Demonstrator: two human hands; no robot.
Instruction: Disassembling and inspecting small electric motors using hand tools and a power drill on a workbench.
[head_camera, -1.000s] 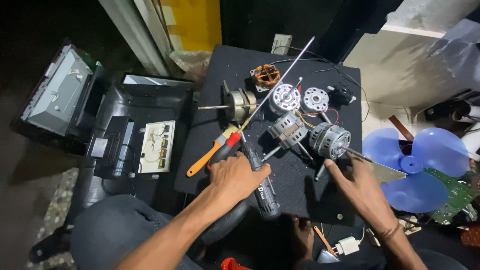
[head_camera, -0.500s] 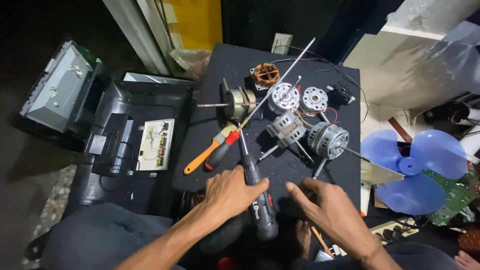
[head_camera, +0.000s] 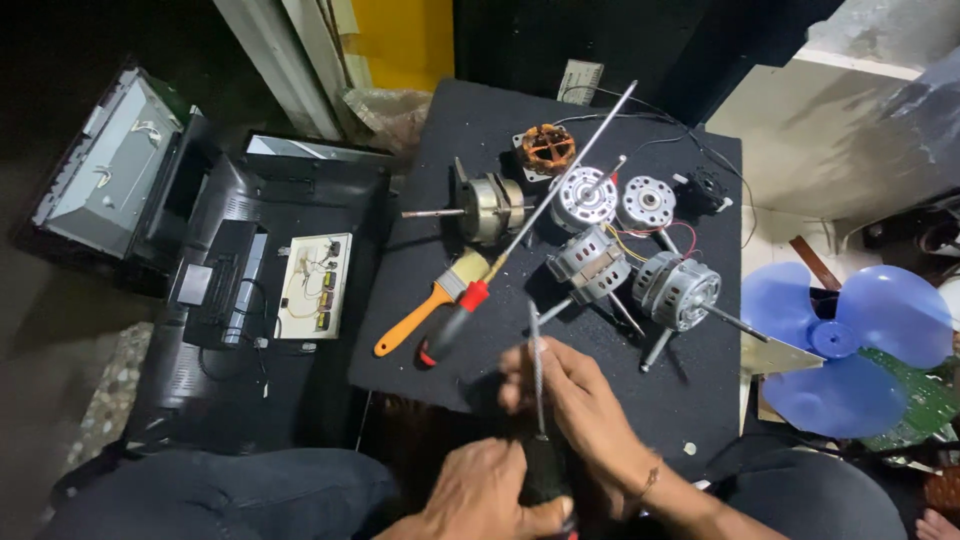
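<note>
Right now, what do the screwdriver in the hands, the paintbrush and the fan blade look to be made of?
The screwdriver has a grey, shiny shaft that looks like metal and a dark handle, probably plastic or rubber, gripped by the left hand, with the right hand on the shaft. The paintbrush has a glossy orange handle, likely plastic, a bright metal-looking band and pale bristles. The fan blade is translucent blue, apparently plastic.

Just above the right hand (head_camera: 575, 400), the long screwdriver (head_camera: 520, 240) has a black handle with red bands and a silver shaft, and beside it the paintbrush (head_camera: 432, 302) shows an orange handle, a silver ferrule and pale bristles. The left hand (head_camera: 480, 495) grips a screwdriver (head_camera: 540, 420) with a black handle and grey shank. The mat (head_camera: 470, 130) beneath is black. Farther up, the fan motors (head_camera: 640, 250) are silver-grey with red and yellow wires; one stator (head_camera: 547, 148) carries copper-orange windings. Well right of the hands, the fan blade (head_camera: 850, 345) is translucent blue.
</note>
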